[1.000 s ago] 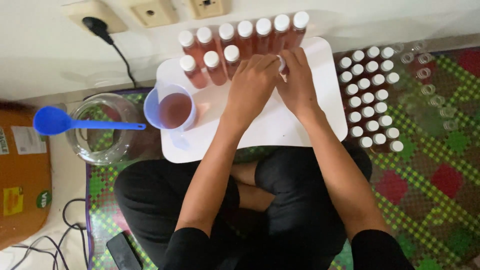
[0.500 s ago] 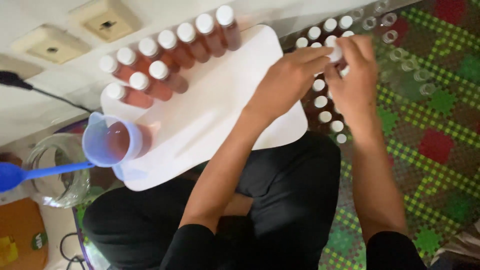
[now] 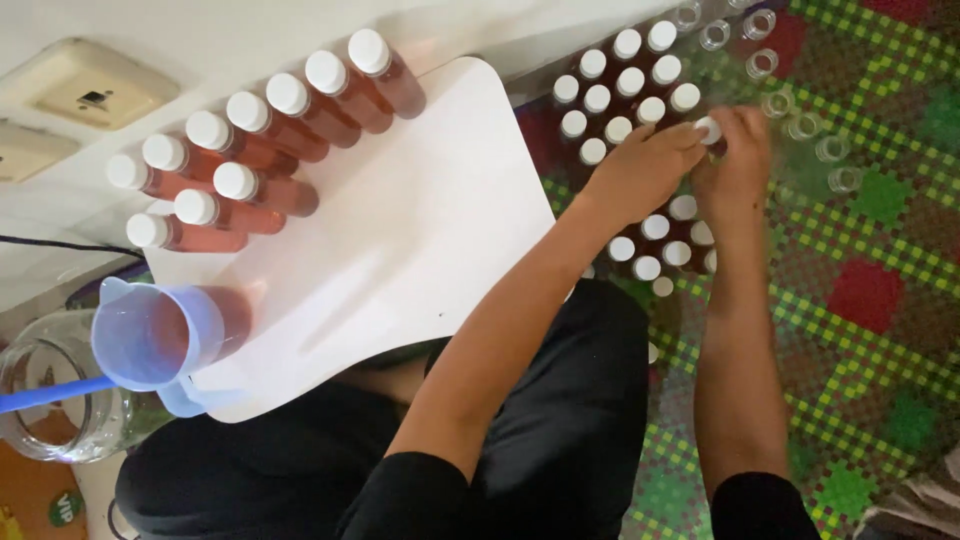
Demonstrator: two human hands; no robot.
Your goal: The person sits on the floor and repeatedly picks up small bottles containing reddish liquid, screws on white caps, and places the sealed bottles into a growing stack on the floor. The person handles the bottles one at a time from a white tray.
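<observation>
Head view: both hands [image 3: 690, 165] w/ round white-capped bottle [image 3: 708, 130], checkered mat [image 3: 880, 300].

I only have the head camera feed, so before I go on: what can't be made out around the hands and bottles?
- Head view: the bottle under the white cap is hidden by the left hand and right hand; the grip is unclear.
- The capped bottles on the mat: contents too dark to tell.
- The open clear bottles are blurred; some are cut off by the top edge.
- The glass jar is cut off by the left edge.
</observation>
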